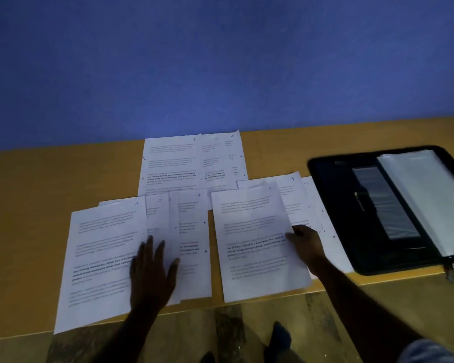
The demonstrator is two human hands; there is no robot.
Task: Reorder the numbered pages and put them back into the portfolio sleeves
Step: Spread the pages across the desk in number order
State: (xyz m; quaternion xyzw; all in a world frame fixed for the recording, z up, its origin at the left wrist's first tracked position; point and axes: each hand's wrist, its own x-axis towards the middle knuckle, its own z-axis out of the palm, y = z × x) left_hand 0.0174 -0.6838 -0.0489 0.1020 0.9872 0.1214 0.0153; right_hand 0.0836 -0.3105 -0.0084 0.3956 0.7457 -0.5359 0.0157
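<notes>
1. Table [32, 205], tan wood, stood against a blue wall [220, 61]. Light was dim and the view a little blurred.
2. Pages [262, 279] lay face up on the table in three fanned groups, with handwritten numbers at their top right corners.
3. Back group, near the wall: page 1 [168, 163] at the left, then page 2 [211, 158] and page 3 [233, 153] showing as strips to its right.
4. Front left group: page 4 [102, 252] at the left, its near edge reaching the table's front edge. To its right came page 5 [157, 218], a narrow strip whose number I could not read, then page 7 [194, 231].
5. Front right group: page 8 [257, 231] on top, tilted. Page 9 [290, 195] and page 10 [320, 205] stuck out from behind it to the right.
6. Left hand [152, 276] lay flat with fingers spread wide, pressing where pages 4 and 5 overlapped.
7. Right hand [306, 243] was at page 8's right edge, thumb on top and fingers curled, pinching that edge.
8. Portfolio [364, 205] lay open at the table's right, just beside page 10. It had a black cover, with clear sleeves [425, 200] stacked on its right half. Its zip pull [451, 272] hung at the near edge.
9. Below the table edge: floor [241, 326] and a dark shoe [281, 339].
</notes>
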